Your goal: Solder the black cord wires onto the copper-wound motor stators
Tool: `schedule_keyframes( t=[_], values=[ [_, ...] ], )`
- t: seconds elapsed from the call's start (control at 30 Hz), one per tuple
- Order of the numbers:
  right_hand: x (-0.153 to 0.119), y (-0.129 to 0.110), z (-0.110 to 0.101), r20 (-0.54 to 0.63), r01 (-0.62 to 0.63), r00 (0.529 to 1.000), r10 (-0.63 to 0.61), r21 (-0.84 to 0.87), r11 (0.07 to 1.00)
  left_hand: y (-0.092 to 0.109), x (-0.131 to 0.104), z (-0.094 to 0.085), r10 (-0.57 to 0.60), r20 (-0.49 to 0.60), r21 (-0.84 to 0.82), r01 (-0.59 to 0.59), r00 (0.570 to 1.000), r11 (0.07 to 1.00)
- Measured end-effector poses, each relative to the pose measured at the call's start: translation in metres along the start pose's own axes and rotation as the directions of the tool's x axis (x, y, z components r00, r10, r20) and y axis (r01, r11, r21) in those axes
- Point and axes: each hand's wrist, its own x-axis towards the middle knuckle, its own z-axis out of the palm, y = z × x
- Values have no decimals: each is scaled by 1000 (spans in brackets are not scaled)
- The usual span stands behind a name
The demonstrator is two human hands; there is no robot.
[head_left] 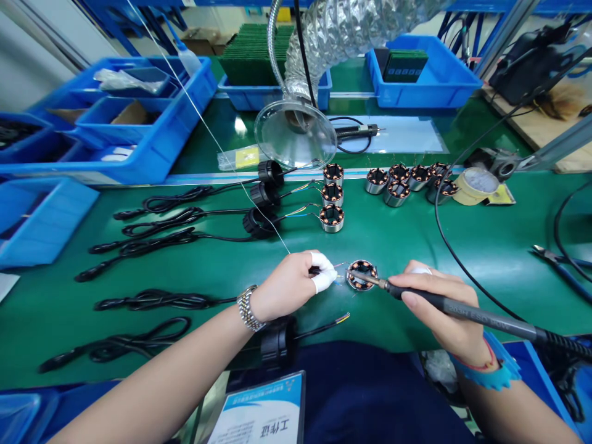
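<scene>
My left hand, with white finger covers on thumb and forefinger, is pinched closed around thin wires whose ends point at a motor stator. A thin strand of solder wire runs down from above to this hand. In my right hand, the fingers are wrapped round a soldering iron; its tip reaches the left part of the stator's ring. The stator lies on the green mat, copper windings facing up. What lies inside my left fingers is mostly hidden. Below them, a black cap has a cable with stripped coloured ends.
Three stators wired to black caps and cables lie behind my left hand. Several loose stators stand at back right beside a yellow tub. A clear fume hood hangs above. Pliers lie far right.
</scene>
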Motion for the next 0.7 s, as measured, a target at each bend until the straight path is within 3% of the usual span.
schedule_keyframes(
  t=[0.3,0.53,0.7],
  values=[
    [-1,-1,5,-144,23,988,-61,-248,968,-2,1,1,1,-1,-5,-1,1000,1000],
    [-2,3,17,-188,106,973,-134,-148,983,-1,1,1,4,5,-8,-4,1000,1000],
    [3,8,34,-138,145,975,-175,-203,968,2,1,1,-1,7,10,1,1000,1000]
  ],
)
